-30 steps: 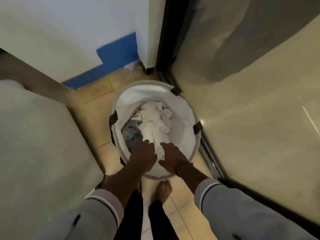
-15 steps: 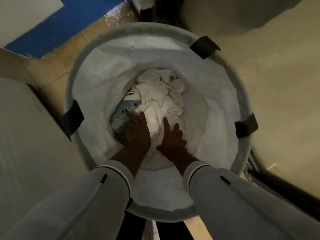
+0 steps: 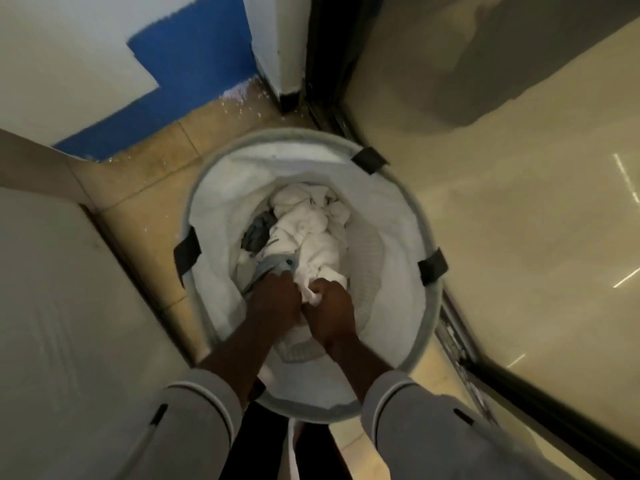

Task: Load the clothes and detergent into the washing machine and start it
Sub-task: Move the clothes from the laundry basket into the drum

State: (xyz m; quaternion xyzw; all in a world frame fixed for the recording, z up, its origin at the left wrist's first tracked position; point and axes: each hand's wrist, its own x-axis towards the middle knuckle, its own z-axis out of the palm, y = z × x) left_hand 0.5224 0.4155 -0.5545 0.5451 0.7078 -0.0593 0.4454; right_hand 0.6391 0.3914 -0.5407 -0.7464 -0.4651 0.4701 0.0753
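A round laundry basket (image 3: 429, 327) with a white liner stands on the tiled floor (image 3: 145, 181), between a pale appliance panel (image 3: 52, 323) at the left and a glossy door panel (image 3: 519, 202) at the right. The clothes (image 3: 308, 230), mostly white fabric with a grey-blue item at the left side, lie bunched at the bottom of the basket. Both hands reach in from the near rim: the left hand (image 3: 275, 297) is clenched on the grey-blue item, and the right hand (image 3: 330, 306) is clenched on white fabric. The step in hand appears to be gathering the load. The next move calls for lifting the bundle clear of the rim without dropping pieces, then carrying it to the washing machine, whose opening is not in view.
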